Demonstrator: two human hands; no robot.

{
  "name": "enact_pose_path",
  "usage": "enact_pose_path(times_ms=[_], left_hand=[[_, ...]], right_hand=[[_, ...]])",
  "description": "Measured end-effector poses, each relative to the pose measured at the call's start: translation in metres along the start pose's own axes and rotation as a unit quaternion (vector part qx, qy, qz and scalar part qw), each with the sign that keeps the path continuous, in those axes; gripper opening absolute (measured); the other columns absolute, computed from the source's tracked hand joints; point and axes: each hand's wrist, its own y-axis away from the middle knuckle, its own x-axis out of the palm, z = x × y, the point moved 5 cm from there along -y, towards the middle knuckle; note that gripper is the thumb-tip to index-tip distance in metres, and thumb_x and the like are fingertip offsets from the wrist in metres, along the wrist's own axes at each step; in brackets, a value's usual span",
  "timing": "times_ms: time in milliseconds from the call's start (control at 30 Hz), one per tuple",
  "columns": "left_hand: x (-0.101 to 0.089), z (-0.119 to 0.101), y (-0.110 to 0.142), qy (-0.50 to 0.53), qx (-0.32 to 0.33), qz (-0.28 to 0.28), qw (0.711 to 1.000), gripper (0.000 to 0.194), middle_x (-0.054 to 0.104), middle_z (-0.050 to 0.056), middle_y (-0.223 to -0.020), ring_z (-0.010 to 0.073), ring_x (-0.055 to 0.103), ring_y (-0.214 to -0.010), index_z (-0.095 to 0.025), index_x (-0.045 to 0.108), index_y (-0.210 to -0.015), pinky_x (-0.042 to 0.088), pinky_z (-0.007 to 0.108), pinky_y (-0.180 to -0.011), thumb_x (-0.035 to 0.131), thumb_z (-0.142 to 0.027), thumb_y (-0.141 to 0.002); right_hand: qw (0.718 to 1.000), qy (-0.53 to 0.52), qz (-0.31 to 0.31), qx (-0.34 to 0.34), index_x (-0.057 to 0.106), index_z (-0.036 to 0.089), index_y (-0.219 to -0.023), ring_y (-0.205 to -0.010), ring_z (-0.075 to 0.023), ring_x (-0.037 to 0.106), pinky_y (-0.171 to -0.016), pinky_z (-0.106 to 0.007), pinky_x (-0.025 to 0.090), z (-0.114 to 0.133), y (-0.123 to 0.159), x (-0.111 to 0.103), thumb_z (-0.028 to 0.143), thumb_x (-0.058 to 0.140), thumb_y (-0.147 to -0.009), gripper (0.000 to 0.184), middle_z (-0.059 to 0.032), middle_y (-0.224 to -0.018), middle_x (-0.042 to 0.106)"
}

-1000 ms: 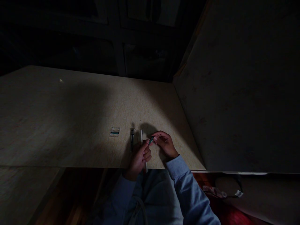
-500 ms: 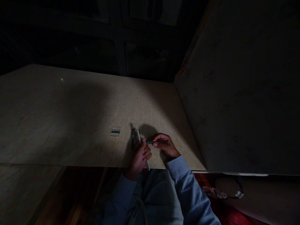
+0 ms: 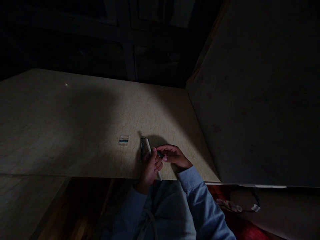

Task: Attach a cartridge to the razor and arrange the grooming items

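Note:
My left hand is closed around a slim white stick, which slants up past the thumb and out below the fist. Fingers and thumb of my right hand pinch a small dark strip with a greenish tint, like a razor cartridge. The strip is tilted against the left thumb and fingers, and its ends are partly hidden. Just left of the stick lies a dark T-shaped razor, its head away from me. Farther left, a small clear plastic case has a dark greenish bar in it.
The pale speckled tabletop ends at a front edge near my lap. A dark panelled cabinet stands behind it. To the right rises a dim patterned panel. A dark band with a white tag lies below at the right.
My right hand has moved slightly left, its fingers now reaching to the left hand. The dark strip has turned from nearly level to slanting. The white stick has shifted a little.

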Motion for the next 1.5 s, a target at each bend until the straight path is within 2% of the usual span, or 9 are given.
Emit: enact_pose_path(times_ms=[267, 433, 533, 733, 900, 1000, 1233, 1500], left_hand=[[0.000, -0.001, 0.005, -0.005, -0.023, -0.048, 0.999, 0.064, 0.033, -0.014, -0.049, -0.0007, 0.026, -0.036, -0.019, 0.041, -0.068, 0.021, 0.014, -0.040, 0.089, -0.061, -0.059], [-0.002, 0.004, 0.003, 0.001, -0.029, -0.039, 0.999, 0.062, 0.030, -0.015, -0.048, -0.0007, 0.023, -0.035, -0.020, 0.042, -0.070, 0.020, 0.013, -0.039, 0.089, -0.060, -0.060], [-0.002, 0.004, 0.000, 0.003, -0.022, 0.006, 1.000, 0.061, 0.029, -0.014, -0.047, -0.0005, 0.018, -0.034, -0.019, 0.039, -0.066, 0.018, 0.013, -0.037, 0.084, -0.060, -0.067], [-0.001, 0.001, 0.002, 0.057, -0.101, 0.184, 0.976, 0.052, 0.026, -0.014, -0.045, 0.0031, 0.004, -0.036, -0.018, 0.055, -0.076, 0.014, 0.015, -0.032, 0.068, -0.069, -0.081], [-0.004, 0.009, 0.004, 0.026, -0.133, 0.251, 0.958, 0.051, 0.023, -0.013, -0.045, 0.0041, 0.007, -0.034, -0.019, 0.051, -0.070, 0.018, 0.015, -0.032, 0.060, -0.065, -0.089], [-0.006, 0.015, 0.004, -0.008, -0.139, 0.251, 0.958, 0.053, 0.022, -0.013, -0.044, 0.0034, 0.007, -0.033, -0.019, 0.050, -0.071, 0.017, 0.014, -0.033, 0.060, -0.068, -0.088], [-0.007, 0.018, 0.003, -0.079, -0.146, 0.220, 0.961, 0.059, 0.020, -0.014, -0.042, 0.0025, 0.008, -0.032, -0.019, 0.051, -0.069, 0.015, 0.014, -0.033, 0.058, -0.076, -0.083], [-0.005, 0.017, 0.003, -0.139, -0.165, 0.206, 0.954, 0.064, 0.020, -0.014, -0.040, 0.0025, 0.009, -0.032, -0.020, 0.049, -0.065, 0.013, 0.015, -0.032, 0.060, -0.081, -0.076]], right_hand=[[1.000, -0.017, 0.016, 0.009, 0.077, 0.022, -0.115, -0.080, -0.0143, 0.064, -0.075, -0.026, 0.050, -0.007, 0.001, -0.001, 0.028, 0.089, -0.070, 0.047, -0.0020, -0.090, 0.074], [1.000, -0.001, 0.008, -0.006, 0.077, 0.022, -0.113, -0.077, -0.0138, 0.062, -0.072, -0.025, 0.049, -0.007, 0.002, -0.005, 0.029, 0.089, -0.070, 0.045, -0.0008, -0.087, 0.073], [1.000, 0.016, -0.005, -0.015, 0.077, 0.022, -0.111, -0.077, -0.0149, 0.063, -0.073, -0.027, 0.050, -0.004, 0.001, -0.004, 0.033, 0.090, -0.070, 0.045, -0.0007, -0.086, 0.072], [0.996, -0.017, -0.076, -0.044, 0.077, 0.024, -0.108, -0.084, -0.0170, 0.067, -0.082, -0.030, 0.051, 0.006, 0.000, -0.005, 0.033, 0.088, -0.071, 0.040, -0.0023, -0.095, 0.075], [0.994, -0.034, -0.096, -0.034, 0.078, 0.025, -0.106, -0.090, -0.0205, 0.070, -0.087, -0.034, 0.053, 0.006, 0.001, -0.005, 0.034, 0.088, -0.069, 0.039, -0.0039, -0.101, 0.078], [0.994, -0.039, -0.096, -0.030, 0.080, 0.026, -0.104, -0.090, -0.0205, 0.071, -0.088, -0.034, 0.053, 0.005, 0.001, -0.006, 0.033, 0.090, -0.066, 0.039, -0.0031, -0.100, 0.079], [0.991, -0.058, -0.119, -0.030, 0.081, 0.025, -0.099, -0.075, -0.0180, 0.070, -0.077, -0.031, 0.055, 0.005, 0.002, -0.009, 0.037, 0.093, -0.060, 0.043, -0.0019, -0.088, 0.080], [0.991, -0.049, -0.120, -0.032, 0.080, 0.024, -0.102, -0.079, -0.0210, 0.072, -0.078, -0.035, 0.056, 0.005, 0.003, -0.011, 0.039, 0.091, -0.062, 0.044, -0.0054, -0.094, 0.080]])
